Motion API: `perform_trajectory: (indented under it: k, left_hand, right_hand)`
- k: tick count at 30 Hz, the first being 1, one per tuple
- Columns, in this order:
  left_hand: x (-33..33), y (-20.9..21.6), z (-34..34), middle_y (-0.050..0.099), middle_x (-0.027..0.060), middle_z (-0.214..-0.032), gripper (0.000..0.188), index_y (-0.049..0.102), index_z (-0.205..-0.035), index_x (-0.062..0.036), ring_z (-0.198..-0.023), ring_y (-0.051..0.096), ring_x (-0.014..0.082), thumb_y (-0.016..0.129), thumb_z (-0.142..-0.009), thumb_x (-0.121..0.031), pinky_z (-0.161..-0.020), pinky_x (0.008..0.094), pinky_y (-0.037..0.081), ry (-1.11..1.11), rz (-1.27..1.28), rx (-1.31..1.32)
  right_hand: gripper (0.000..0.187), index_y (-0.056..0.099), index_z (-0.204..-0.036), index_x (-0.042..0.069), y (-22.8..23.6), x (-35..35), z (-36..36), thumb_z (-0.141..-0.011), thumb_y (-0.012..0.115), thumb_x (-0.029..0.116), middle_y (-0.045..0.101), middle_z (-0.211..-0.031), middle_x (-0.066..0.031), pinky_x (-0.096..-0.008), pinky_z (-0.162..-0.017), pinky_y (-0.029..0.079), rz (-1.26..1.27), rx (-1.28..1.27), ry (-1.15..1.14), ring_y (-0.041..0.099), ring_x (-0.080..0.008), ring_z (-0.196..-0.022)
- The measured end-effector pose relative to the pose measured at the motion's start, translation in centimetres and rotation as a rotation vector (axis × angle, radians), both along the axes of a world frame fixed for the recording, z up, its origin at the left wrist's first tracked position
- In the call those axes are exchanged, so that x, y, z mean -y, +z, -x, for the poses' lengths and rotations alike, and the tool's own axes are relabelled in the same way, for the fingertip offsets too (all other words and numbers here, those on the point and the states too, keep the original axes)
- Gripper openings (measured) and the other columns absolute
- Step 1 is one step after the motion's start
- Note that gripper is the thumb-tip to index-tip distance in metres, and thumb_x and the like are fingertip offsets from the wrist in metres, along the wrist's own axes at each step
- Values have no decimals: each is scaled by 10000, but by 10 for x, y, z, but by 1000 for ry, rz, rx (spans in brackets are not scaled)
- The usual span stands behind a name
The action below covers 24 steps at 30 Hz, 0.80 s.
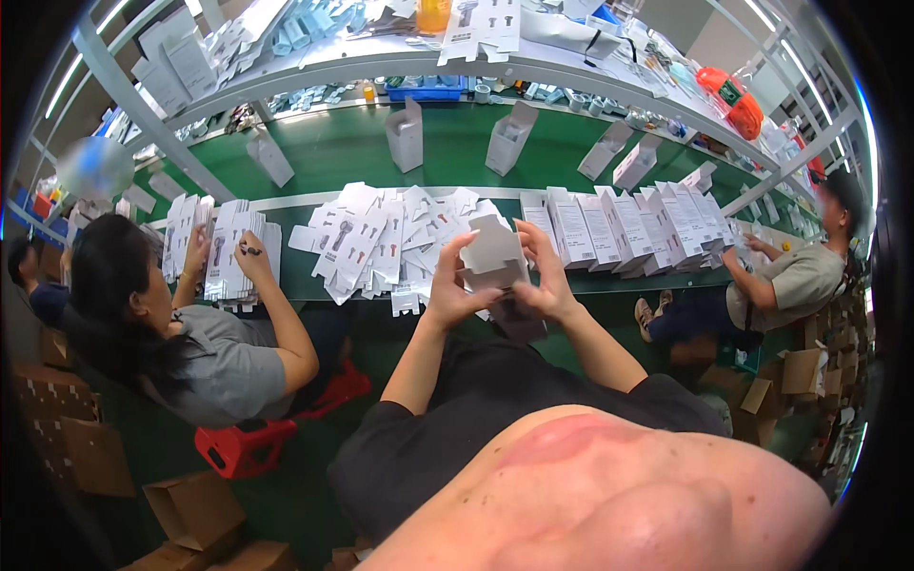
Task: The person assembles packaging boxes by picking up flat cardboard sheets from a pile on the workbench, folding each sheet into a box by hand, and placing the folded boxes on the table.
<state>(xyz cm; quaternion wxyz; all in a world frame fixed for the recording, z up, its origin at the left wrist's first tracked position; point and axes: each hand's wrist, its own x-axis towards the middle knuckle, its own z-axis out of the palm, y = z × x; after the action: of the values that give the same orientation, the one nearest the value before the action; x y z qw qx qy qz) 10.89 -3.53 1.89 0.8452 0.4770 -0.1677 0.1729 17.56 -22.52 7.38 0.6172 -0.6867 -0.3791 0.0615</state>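
Head view: a long green work surface (pixel 352 143) runs across the scene, with several open white boxes (pixel 407 138) standing spaced out along its far part; above it stretches a metal-framed shelf (pixel 362 68) loaded with cartons and small parts; to the left a co-worker in a grey top (pixel 228 362) bends over stacked flat cartons (pixel 249 276), and to the right another co-worker in a light top (pixel 800 285) reaches toward the surface; a loose heap of printed flat cartons (pixel 381 238) lies near the middle, with a tight row of white boxes (pixel 624 228) just right of it; a red stool (pixel 243 452) is under the left co-worker; one white carton (pixel 493 255) is held over the near edge of the surface, in front of the heap and before the wearer's body; the left hand (pixel 449 293) grasps its left side, and the right hand (pixel 546 285) grasps its right side, thumb pressing low on the front; smallest is a dark pen (pixel 249 251) in the left co-worker's hand.
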Motion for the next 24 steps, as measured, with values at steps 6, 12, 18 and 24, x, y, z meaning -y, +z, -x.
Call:
perform_trajectory:
  k: [6, 12, 18, 24]
  left_hand:
    - [31, 28, -11, 521, 208, -1448, 610, 433, -1461, -32, -1340, 527, 313, 680, -916, -149, -1096, 414, 445, 193, 292, 42]
    - [29, 16, -13, 491, 165, -1482, 521, 356, -1515, -24, -1341, 483, 248, 463, -1005, -6, -1155, 374, 353, 90, -93, -206]
    - [31, 18, -6, 504, 161, -1470, 393, 459, -1470, -55, -1386, 457, 276, 454, -1103, -197, -1186, 401, 325, 165, -176, -161]
    - [31, 17, -7, 406, 204, -1510, 257, 612, -1211, -51, -1427, 385, 339, 475, -1052, -200, -1202, 443, 281, 104, -358, -48]
  right_hand:
    - [457, 521, -1406, -11, 34, -14, 15, -1017, 572, 223, 553, -1366, -173, -366, -1112, 379, 104, -80, -91, 514, -274, -1307]
    - [423, 495, -1402, 11, 11, -20, 17, -1051, 492, 247, 542, -1326, -124, -330, -1097, 365, 3, -99, -148, 501, -213, -1263]
    - [349, 555, -1319, -2, 1, -15, 16, -1010, 566, 159, 540, -1290, -119, -308, -1039, 399, -130, -433, -124, 510, -202, -1226]
    - [309, 604, -1217, -6, 4, -14, 16, -970, 472, 124, 604, -1171, -98, -297, -962, 453, -44, -349, -285, 573, -182, -1075]
